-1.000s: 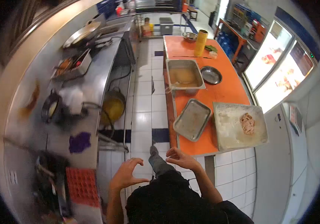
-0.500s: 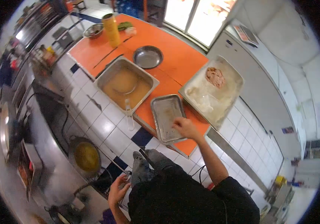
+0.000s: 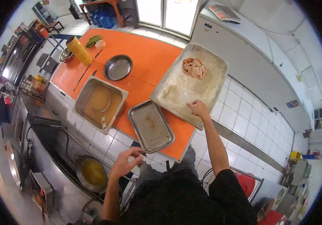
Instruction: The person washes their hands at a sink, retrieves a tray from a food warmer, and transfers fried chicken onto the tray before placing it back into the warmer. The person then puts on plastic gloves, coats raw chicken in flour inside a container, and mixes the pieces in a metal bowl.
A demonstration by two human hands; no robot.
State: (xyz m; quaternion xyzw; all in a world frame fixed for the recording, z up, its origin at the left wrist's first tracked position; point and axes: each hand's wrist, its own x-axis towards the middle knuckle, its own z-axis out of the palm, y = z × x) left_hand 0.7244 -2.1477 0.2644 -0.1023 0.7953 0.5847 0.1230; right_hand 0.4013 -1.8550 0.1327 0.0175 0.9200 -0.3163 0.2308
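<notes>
My right hand (image 3: 199,108) is over the near edge of a large metal tray (image 3: 223,75), its fingers closed in a pinch. They meet the edge of a thin, clear plastic sheet or bag (image 3: 180,94); whether they grip it is unclear. White flour (image 3: 211,92) lines this tray, and a heap of raw, pinkish meat (image 3: 194,69) lies toward its far end. My left hand (image 3: 127,162) hovers off the table's near edge, fingers apart and holding nothing. Closest to it is a shallow metal baking tray (image 3: 151,127) with slight residue inside.
On the orange table (image 3: 149,52) stand a deep pan (image 3: 79,107) of brownish liquid with a ladle (image 3: 103,120), a round metal bowl (image 3: 118,68) and a yellow cylinder (image 3: 79,51). At lower left, a wok (image 3: 93,173) holds yellow oil. A white chest freezer (image 3: 243,48) runs along the right.
My right hand has moved from the shallow tray to the floured tray. My left hand has come up from low beside my leg toward the table edge. The view has shifted.
</notes>
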